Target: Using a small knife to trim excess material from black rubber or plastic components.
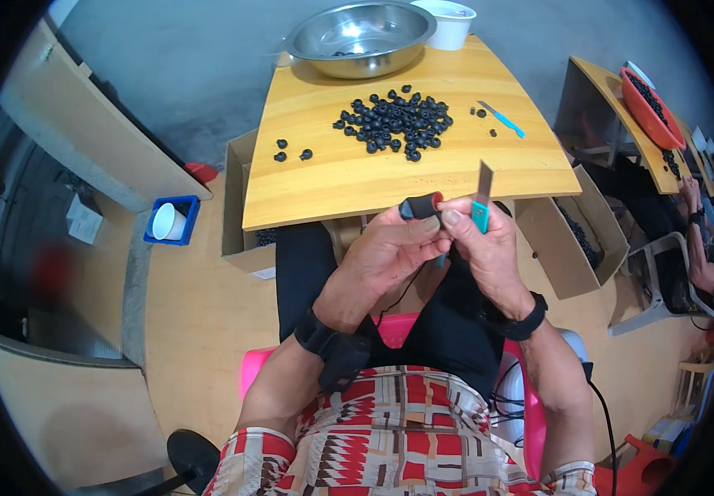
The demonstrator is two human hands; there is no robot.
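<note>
My right hand point(487, 248) grips a turquoise-handled utility knife point(479, 217), its blade pointing up and away from me. Beside it, nearly touching, my left hand point(390, 252) is closed in a pinch. At its fingertips is a dark sleeve-like piece point(418, 207) with a red end; I cannot tell if it is worn on a finger or held. Anything smaller between the fingertips is hidden. Both hands are above my lap at the near table edge. Beyond them, a pile of small round black rubber-looking parts point(394, 121) lies on the wooden table point(316, 194).
A steel bowl point(361, 37) and a white tub point(449, 25) stand at the far edge. Another blue-handled knife point(506, 121) lies right of the pile. Cardboard boxes point(568, 256) flank the table. At far right, another person's arm point(696, 223) is near a red basin point(653, 112).
</note>
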